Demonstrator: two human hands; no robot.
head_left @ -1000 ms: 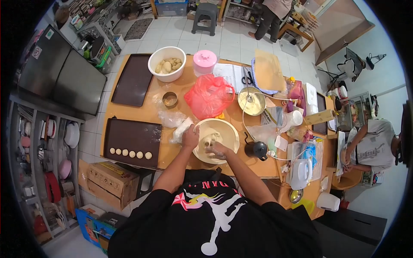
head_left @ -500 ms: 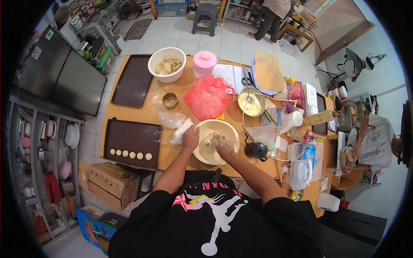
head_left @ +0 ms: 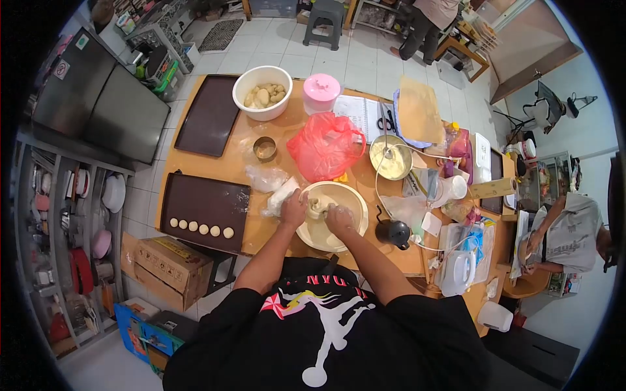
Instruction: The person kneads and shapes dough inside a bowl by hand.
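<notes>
My left hand [head_left: 294, 208] is closed on the left rim of a cream-coloured bowl [head_left: 353, 193]. Inside the bowl lies a lump of pale, floury dough [head_left: 317, 207]. My right hand [head_left: 340, 220] is in the bowl's right half, its fingers curled in against the dough. What lies under those fingers is hidden. Close to my left hand is a crumpled clear plastic bag [head_left: 266, 178]. A dark tray [head_left: 207, 207] to the left carries a row of small round dough balls [head_left: 203, 229] along its near edge.
A white tub of dough pieces [head_left: 261, 73], a pink lidded container [head_left: 321, 91] and a red plastic bag [head_left: 326, 146] stand behind the bowl. To the right are a metal bowl [head_left: 390, 174], a dark pitcher [head_left: 392, 231] and a hand mixer [head_left: 458, 267]. Another person [head_left: 574, 228] works at far right.
My right hand has curled its fingers and drawn slightly inward by the dough. My left hand stays at the rim. The whole view has shifted a little.
</notes>
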